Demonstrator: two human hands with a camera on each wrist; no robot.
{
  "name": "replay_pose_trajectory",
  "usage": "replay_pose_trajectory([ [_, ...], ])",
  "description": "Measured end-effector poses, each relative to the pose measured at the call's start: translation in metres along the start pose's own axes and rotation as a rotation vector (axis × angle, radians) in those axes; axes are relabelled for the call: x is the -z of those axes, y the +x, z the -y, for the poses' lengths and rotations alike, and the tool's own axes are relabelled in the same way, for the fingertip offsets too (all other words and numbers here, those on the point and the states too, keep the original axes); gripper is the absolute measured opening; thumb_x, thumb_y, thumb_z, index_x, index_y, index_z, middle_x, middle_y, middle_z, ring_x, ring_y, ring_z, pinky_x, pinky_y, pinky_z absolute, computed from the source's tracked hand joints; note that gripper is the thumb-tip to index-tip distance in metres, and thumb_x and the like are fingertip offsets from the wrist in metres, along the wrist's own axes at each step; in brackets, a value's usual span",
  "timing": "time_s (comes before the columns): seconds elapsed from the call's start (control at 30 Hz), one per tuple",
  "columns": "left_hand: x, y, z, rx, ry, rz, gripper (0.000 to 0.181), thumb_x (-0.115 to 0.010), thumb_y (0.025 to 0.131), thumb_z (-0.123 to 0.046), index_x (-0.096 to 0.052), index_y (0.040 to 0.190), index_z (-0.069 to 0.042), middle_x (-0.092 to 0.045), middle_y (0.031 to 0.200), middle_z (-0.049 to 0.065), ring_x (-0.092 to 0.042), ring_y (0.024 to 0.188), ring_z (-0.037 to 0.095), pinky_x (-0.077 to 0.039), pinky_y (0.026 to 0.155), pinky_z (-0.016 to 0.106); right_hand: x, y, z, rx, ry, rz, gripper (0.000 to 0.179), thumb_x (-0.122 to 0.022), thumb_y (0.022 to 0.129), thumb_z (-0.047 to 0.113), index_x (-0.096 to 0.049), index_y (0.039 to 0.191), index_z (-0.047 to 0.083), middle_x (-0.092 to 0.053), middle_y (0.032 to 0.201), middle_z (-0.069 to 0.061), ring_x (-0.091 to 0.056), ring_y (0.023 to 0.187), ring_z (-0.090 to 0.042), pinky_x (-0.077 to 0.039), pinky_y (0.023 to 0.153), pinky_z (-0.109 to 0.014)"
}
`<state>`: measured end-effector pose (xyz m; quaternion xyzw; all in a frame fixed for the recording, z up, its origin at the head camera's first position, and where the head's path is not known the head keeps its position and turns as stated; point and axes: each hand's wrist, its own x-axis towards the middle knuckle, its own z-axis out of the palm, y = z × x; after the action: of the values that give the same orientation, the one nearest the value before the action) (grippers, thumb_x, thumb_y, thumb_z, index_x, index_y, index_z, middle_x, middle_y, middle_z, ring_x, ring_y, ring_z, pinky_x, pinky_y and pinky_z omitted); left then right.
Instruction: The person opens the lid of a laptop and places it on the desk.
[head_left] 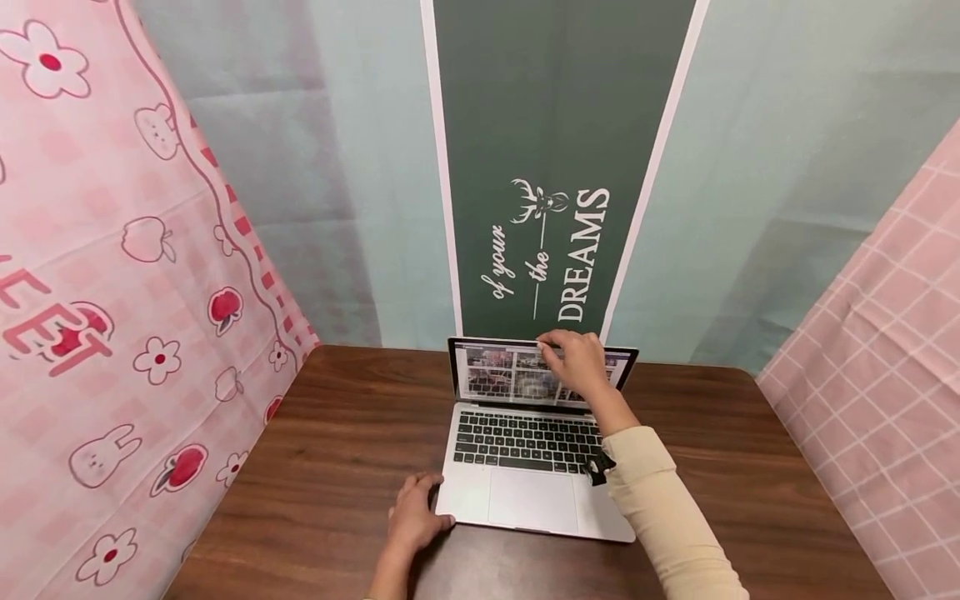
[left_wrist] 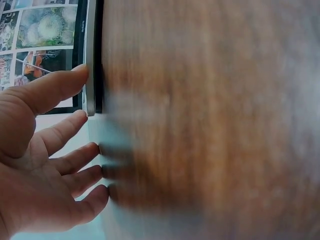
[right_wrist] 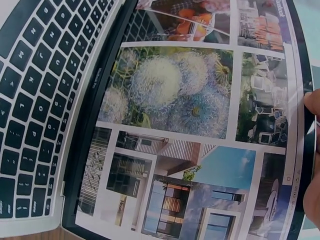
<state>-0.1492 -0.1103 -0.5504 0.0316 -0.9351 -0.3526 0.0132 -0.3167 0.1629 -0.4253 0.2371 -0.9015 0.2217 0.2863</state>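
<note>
A silver laptop point(head_left: 531, 492) with black keys stands unfolded on the wooden table, its screen point(right_wrist: 170, 95) lit with rows of pictures. At the middle of the screen's top edge, my right hand point(head_left: 579, 363) pinches the lid between thumb and fingers. In the right wrist view only the fingertips point(right_wrist: 314, 103) show, at the lid's rim. My left hand point(head_left: 415, 510) rests on the table at the laptop's front left corner. Its thumb point(left_wrist: 60, 88) touches the laptop's edge, and the other fingers lie fairly straight beside it.
The dark wooden table point(head_left: 322, 467) extends on both sides of the laptop. Behind it hangs a green and pale blue cloth point(head_left: 555, 100) with white lettering. A pink patterned cloth point(head_left: 135, 283) borders the left, and a pink checked one point(head_left: 885, 350) the right.
</note>
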Motion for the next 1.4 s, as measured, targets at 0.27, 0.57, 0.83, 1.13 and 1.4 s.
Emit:
replay_pose_trajectory([
  [0.27,0.001,-0.003,-0.001,0.005,-0.002,-0.001,0.061,-0.085,0.054,-0.015,-0.064,0.111,-0.008,-0.052,0.116,0.017,-0.049,0.107,0.041,-0.036,0.075,0.059,-0.004,0.012,-0.006,-0.041,-0.018,0.030,0.015,-0.061,0.089,0.019,-0.071,0.097,0.011,-0.069,0.089,-0.005,-0.052,0.056,-0.018,-0.038,0.068,-0.042],
  [0.57,0.002,0.002,0.000,-0.013,0.003,-0.010,0.061,-0.085,0.054,-0.015,-0.064,0.111,-0.008,-0.053,0.114,0.015,-0.050,0.106,0.039,-0.037,0.075,0.059,-0.010,0.031,-0.017,-0.090,-0.003,0.070,0.017,-0.059,0.091,0.022,-0.071,0.097,0.011,-0.065,0.070,-0.002,-0.041,0.048,-0.017,-0.035,0.065,-0.042],
  [0.83,0.002,0.000,-0.001,0.007,0.000,0.005,0.061,-0.085,0.054,-0.015,-0.064,0.111,-0.008,-0.053,0.116,0.015,-0.049,0.107,0.039,-0.036,0.076,0.060,-0.020,0.038,-0.026,-0.141,-0.023,0.115,0.021,-0.057,0.093,0.026,-0.069,0.102,0.012,-0.067,0.078,-0.003,-0.046,0.053,-0.019,-0.035,0.074,-0.045],
  [1.13,-0.001,0.001,0.000,0.007,0.002,0.008,0.062,-0.085,0.054,-0.015,-0.063,0.112,-0.008,-0.052,0.117,0.016,-0.048,0.108,0.040,-0.036,0.077,0.060,-0.031,0.046,-0.032,-0.193,-0.044,0.115,0.022,-0.055,0.094,0.025,-0.067,0.106,0.011,-0.067,0.097,-0.008,-0.057,0.083,-0.030,-0.032,0.081,-0.047],
  [1.4,0.001,-0.001,-0.002,-0.012,-0.001,-0.019,0.061,-0.085,0.053,-0.013,-0.064,0.109,-0.006,-0.053,0.113,0.016,-0.050,0.104,0.040,-0.037,0.074,0.059,-0.033,0.055,-0.029,-0.255,-0.106,0.207,0.025,-0.052,0.095,0.024,-0.065,0.108,0.008,-0.066,0.098,-0.013,-0.056,0.095,-0.037,-0.029,0.094,-0.054],
])
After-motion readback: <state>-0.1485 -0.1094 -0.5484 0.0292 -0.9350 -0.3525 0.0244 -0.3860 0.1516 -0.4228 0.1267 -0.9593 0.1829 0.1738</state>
